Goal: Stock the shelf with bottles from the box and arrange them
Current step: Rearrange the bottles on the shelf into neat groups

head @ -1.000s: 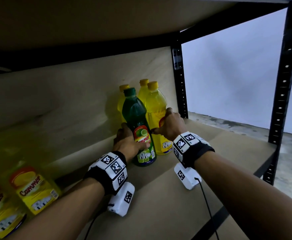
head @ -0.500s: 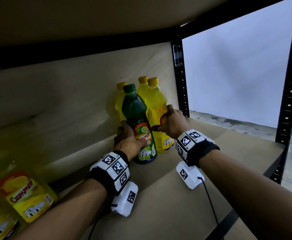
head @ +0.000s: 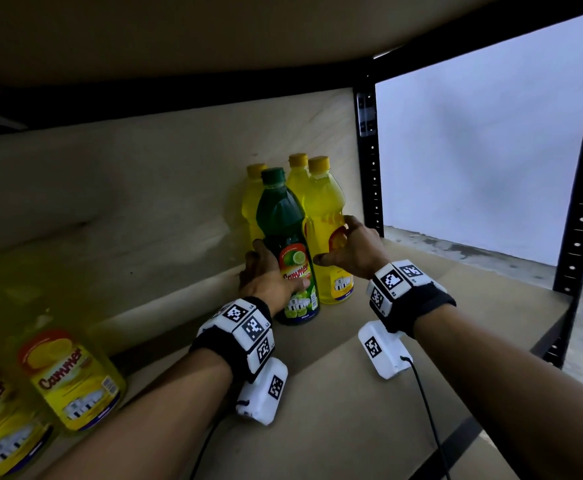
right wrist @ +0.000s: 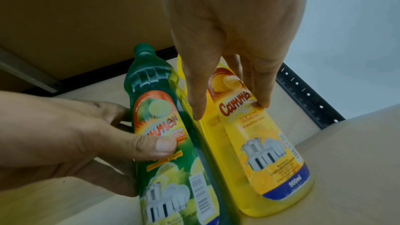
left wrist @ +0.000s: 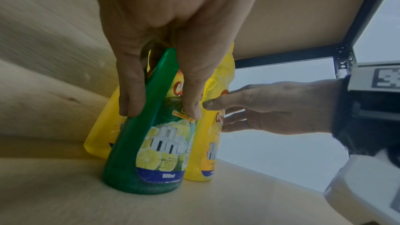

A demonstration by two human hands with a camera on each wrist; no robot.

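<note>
Left hand (head: 266,278) wrapped around green bottle (head: 288,251), thumb pressed on front label, fingers behind. Green bottle upright on shelf (head: 352,403), base down, touching front yellow bottle (head: 328,237) on its right. Right hand (head: 350,251) gripping front yellow bottle at label height, thumb on near side, fingers curled round far side. Two more yellow bottles (head: 253,202) upright directly behind, against wooden back panel (head: 144,188). Cluster set near right rear upright post (head: 369,168). Further yellow bottles (head: 72,379) blurred at lower left, well apart from cluster. Wrist-worn marker bands (head: 245,327) on both forearms.
</note>
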